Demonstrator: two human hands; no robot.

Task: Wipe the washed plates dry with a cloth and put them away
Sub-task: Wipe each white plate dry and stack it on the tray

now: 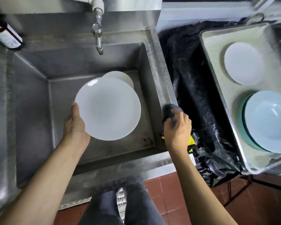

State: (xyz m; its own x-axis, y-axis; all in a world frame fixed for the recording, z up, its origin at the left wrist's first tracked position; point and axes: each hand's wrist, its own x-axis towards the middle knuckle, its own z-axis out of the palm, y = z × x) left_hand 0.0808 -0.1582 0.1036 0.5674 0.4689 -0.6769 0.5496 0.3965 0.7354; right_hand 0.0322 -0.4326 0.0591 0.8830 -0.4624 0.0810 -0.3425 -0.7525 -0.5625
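My left hand (75,122) grips the plate (107,108) by its left rim, over the sink (159,75); a second plate (122,77) lies beneath at the far right corner. My right hand (177,127) clutches the cloth (170,111) at the sink's right edge. Wiping not begun: cloth must cross to the plate.

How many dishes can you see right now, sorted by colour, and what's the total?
White plates: 3, one held by the left hand over the sink, one behind it in the sink, one on the tray.
Pale blue dishes: at least 1, on top of a stack; the ones beneath are hidden.
Total: at least 4.
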